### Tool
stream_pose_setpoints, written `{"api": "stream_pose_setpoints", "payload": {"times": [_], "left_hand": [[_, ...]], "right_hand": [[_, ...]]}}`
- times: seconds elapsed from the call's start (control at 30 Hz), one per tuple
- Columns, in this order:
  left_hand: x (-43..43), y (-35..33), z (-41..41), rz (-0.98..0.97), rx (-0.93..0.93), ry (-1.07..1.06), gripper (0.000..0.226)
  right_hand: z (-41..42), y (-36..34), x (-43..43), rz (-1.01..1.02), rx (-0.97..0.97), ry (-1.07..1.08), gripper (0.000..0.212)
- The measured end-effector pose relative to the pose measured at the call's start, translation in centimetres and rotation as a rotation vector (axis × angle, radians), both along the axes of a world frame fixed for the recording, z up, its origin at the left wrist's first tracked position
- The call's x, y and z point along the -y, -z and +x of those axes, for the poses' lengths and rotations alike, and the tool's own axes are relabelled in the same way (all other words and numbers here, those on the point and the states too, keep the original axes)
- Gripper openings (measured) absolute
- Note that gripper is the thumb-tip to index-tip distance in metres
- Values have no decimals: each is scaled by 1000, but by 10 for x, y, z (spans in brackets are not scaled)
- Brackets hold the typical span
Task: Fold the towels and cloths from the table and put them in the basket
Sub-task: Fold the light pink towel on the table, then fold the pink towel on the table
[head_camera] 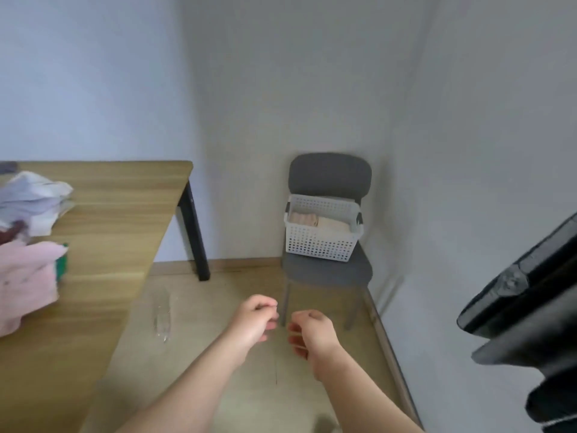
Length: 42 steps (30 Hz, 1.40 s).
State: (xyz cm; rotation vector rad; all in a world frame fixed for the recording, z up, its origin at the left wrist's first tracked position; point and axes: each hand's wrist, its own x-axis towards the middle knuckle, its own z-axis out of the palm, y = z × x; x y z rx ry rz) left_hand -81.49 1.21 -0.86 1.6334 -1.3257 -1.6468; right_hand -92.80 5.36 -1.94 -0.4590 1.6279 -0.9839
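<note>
Grip released, left hand [254, 320] and right hand [312, 334] hang loosely curled, empty, before the basket [321, 245].

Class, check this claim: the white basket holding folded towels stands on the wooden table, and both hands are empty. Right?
No: the head view shows the white basket on the grey chair, not the table. The rest holds.

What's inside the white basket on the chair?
Inside the white basket I can see a pinkish folded cloth on the left and a beige folded cloth beside it. Anything underneath them is hidden by the cloths and the basket's wall.
</note>
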Motion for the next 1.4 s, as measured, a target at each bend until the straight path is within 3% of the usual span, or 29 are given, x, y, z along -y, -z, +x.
{"api": "stream_pose_setpoints", "payload": {"times": [0.53, 0.73, 1.1, 1.4], "left_hand": [[-213, 14, 179, 0, 50, -130, 17], [-246, 17, 240, 14, 37, -156, 16], [-144, 35, 383, -54, 75, -89, 20], [15, 57, 513, -178, 309, 1, 19]], "right_hand": [[158, 6, -218, 54, 49, -32, 11], [214, 8, -254, 80, 68, -45, 9], [365, 29, -145, 42, 26, -42, 12], [479, 48, -19, 106, -50, -26, 15]]}}
